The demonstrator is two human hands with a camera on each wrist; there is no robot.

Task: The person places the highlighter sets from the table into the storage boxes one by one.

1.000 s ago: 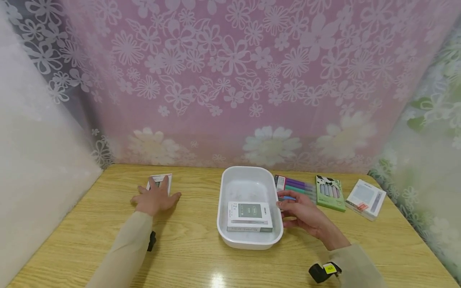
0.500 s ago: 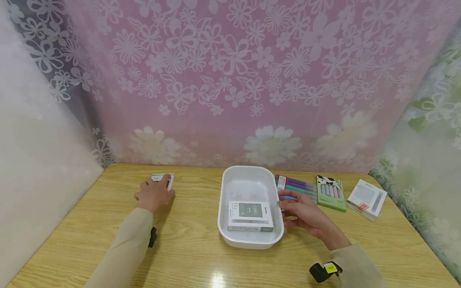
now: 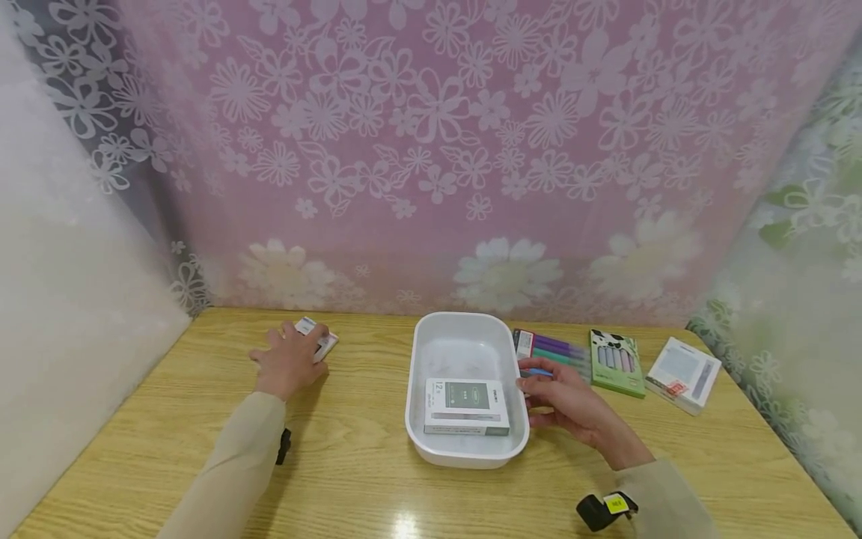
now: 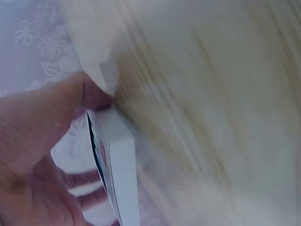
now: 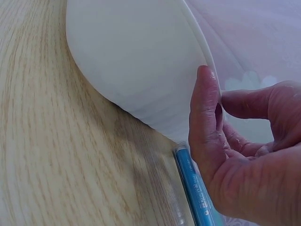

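Note:
At the back left of the table, my left hand point(image 3: 288, 363) grips a small flat white box point(image 3: 328, 346) with a dark window, its far end showing beyond the fingers. In the left wrist view the box point(image 4: 120, 160) stands between the thumb and the curled fingers. My right hand point(image 3: 572, 400) pinches the right rim of a white plastic tub point(image 3: 465, 317); the right wrist view has thumb and finger on either side of that rim point(image 5: 209, 52). Inside the tub, toward its near end, lies a white and grey-green box point(image 3: 467, 404) marked 12.
Right of the tub lie a clear pack of coloured pens point(image 3: 555, 348), partly behind the right hand, a green panda box point(image 3: 616, 362) of pastel pens and a white box point(image 3: 684, 374) with a red sticker. A floral curtain point(image 3: 404, 187) hangs behind the wooden table point(image 3: 357, 464).
My left hand's spread fingers have drawn in around the small white box, which has turned and shifted slightly right. The right hand and the tub stay in place.

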